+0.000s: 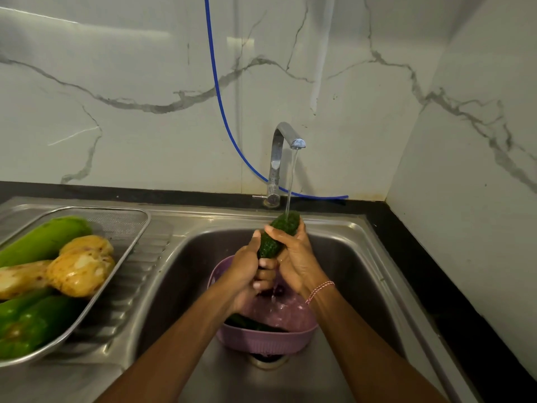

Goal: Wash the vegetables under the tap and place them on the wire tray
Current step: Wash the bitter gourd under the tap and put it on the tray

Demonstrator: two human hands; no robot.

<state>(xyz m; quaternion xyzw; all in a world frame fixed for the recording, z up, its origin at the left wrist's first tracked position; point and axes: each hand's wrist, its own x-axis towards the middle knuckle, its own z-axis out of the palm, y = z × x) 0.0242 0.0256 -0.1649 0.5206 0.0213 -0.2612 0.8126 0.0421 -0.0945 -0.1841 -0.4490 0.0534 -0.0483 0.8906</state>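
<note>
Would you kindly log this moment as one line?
step: rinse | left hand, right hand: grip gourd | tap: running | below: basket | tray: vegetables

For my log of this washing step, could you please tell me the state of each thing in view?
Tap: running, stream hitting the gourd.
Bumpy green gourd: wet, held by both hands under the stream.
Left hand: grips the gourd's lower end.
Right hand: grips its upper part.
Purple basket: in the sink, catching runoff.
Wire tray: on the drainboard, partly filled with vegetables.
</note>
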